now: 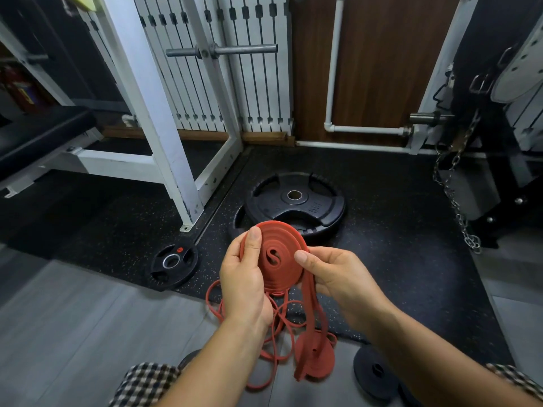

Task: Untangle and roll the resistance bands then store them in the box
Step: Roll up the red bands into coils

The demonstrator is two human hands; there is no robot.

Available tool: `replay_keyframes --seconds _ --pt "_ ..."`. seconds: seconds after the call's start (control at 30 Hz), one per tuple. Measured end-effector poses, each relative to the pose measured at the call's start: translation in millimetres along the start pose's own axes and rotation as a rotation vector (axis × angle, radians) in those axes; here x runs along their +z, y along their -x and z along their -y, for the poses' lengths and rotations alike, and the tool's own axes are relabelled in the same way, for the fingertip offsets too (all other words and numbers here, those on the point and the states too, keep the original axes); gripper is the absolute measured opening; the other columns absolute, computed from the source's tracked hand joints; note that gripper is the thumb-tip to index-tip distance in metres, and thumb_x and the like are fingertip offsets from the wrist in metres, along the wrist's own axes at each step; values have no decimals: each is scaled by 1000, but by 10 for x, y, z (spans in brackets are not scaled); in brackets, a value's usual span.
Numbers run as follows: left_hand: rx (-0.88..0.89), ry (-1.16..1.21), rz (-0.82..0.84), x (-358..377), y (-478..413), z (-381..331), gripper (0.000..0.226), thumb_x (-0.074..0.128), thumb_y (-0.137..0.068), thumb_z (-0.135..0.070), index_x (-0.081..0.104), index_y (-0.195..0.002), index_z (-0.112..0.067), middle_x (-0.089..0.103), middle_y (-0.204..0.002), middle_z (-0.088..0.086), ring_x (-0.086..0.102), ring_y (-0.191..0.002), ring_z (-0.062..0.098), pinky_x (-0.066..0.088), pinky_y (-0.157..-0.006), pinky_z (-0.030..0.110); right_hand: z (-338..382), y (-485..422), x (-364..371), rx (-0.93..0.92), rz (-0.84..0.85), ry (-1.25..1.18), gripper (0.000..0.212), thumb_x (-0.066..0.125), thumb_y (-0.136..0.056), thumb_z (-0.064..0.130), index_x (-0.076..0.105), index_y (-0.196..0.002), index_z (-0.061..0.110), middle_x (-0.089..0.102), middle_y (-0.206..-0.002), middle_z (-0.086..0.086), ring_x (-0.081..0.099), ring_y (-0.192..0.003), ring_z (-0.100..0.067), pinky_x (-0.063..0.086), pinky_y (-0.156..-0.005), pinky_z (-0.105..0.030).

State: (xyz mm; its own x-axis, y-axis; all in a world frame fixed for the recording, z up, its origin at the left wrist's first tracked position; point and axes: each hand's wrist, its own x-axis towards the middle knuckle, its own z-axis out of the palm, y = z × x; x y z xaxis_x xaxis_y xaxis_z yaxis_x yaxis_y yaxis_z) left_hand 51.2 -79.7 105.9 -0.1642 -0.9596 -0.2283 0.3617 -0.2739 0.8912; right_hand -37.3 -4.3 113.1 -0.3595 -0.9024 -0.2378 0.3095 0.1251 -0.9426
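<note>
A flat red rubber band rolled into a round coil is held up in the air between two hands, above the near edge of a black speckled rubber mat. The left side of the coil is gripped by the left hand, with the thumb laid over the top and the fingers curled behind. The right side is pinched by the right hand, thumb in front. A loose red tail hangs down from the coil to the floor.

Under the hands, a messy pile of thin red bands is spread over the mat's near edge and the grey floor. A second red rolled band is seen beside it.

A big black weight plate is laid on the mat behind the coil. A small black plate is set at the mat's left edge. A white metal frame is stood at the back left, and a metal chain is hung at the right.
</note>
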Motion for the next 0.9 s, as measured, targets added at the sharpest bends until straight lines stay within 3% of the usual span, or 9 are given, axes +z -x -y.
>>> replay_keyframes --seconds 0.1,0.2,0.3,0.37,0.47,0.57,0.63,0.77,0.9 --pt "-5 -16 34 -21 -20 3 16 58 -88 -26 65 -77 -18 67 -68 -1 61 -65 13 52 -73 36 -6 1 3 -12 -5 20 17 54 -91 14 70 -91 10 74 -84 -8 71 -73 -13 52 -58 -15" --pt "-98 -83 186 -66 -79 -57 13 61 -84 -26 66 -82 -14 69 -69 3 64 -63 15 55 -65 32 43 -24 -68 -24 -17 135 16 56 -90 17 71 -90 13 75 -83 -5 70 -76 -13 52 -65 -19" --pt "-185 -203 365 -149 -181 -202 25 71 -61 -31 67 -78 -13 69 -70 7 62 -61 19 54 -61 31 148 -57 -198 -12 11 263 14 59 -87 18 72 -84 18 74 -78 -2 69 -72 -12 52 -66 -20" --pt "-126 -392 476 -200 -218 -276 27 70 -58 -33 67 -76 -14 67 -68 3 59 -61 16 50 -55 23 193 -72 -262 -12 53 371 11 62 -85 15 72 -81 19 74 -77 -2 69 -71 -12 52 -66 -20" --pt "-31 -642 644 -215 -164 -276 24 71 -68 -28 71 -85 -11 68 -76 1 60 -70 9 48 -64 21 204 -78 -279 6 154 527 9 67 -82 13 72 -85 19 75 -82 -4 71 -80 -17 57 -76 -26" --pt "81 -714 635 -221 -145 -191 13 71 -79 -18 72 -87 -8 68 -77 1 60 -73 5 47 -69 20 202 -87 -252 -8 163 568 9 67 -82 11 72 -86 18 74 -82 -5 71 -79 -17 57 -76 -26" --pt "168 -694 603 -223 -154 -157 18 72 -75 -27 72 -85 -11 70 -78 2 61 -74 7 48 -71 22 218 -88 -237 -30 154 516 10 66 -82 9 71 -87 17 74 -83 -5 71 -79 -17 57 -75 -24" --pt "332 -684 522 -227 -172 -196 3 72 -78 -20 70 -76 -21 67 -70 -12 60 -69 1 46 -69 18 244 -102 -258 -50 132 534 11 69 -80 10 72 -88 16 74 -81 -6 71 -77 -16 57 -76 -25" --pt "266 -574 496 -225 -169 -242 5 68 -80 -15 70 -77 -17 68 -70 -8 61 -70 4 49 -69 22 238 -106 -278 -87 123 525 9 70 -78 15 72 -85 21 74 -78 -1 69 -75 -10 55 -76 -21"
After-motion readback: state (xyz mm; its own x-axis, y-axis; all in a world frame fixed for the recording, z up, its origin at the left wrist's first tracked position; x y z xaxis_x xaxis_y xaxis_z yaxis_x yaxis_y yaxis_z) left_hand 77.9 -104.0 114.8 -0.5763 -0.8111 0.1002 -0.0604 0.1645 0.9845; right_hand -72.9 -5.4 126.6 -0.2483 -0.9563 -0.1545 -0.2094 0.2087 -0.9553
